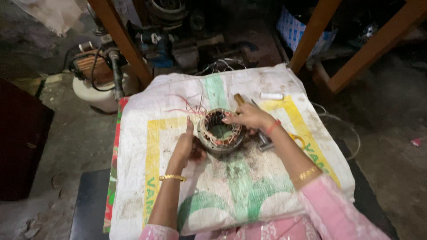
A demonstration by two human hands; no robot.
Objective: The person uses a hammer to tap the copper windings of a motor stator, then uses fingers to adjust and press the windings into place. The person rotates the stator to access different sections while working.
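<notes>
So the motor stator [221, 132] sits mid-sack on the white woven sack [267, 186], and everything hangs off that. Left of it, the left hand [186, 149] cups the stator's outer shell, thumb up, steadying. Right of it, the right hand [249, 116] rests fingertips on the top rim, pinching at the copper windings. Looks like coil-dressing work; I'd guess the next bit needs a firm brace and careful wire handling. Pliers [266, 141] lie just right.

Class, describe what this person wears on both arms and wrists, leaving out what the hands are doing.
Both arms come out of pink patterned sleeves. The left wrist carries a gold bangle. The right forearm has a gold bangle too, with a red band at the wrist. Both hands are bare, without gloves.
</notes>
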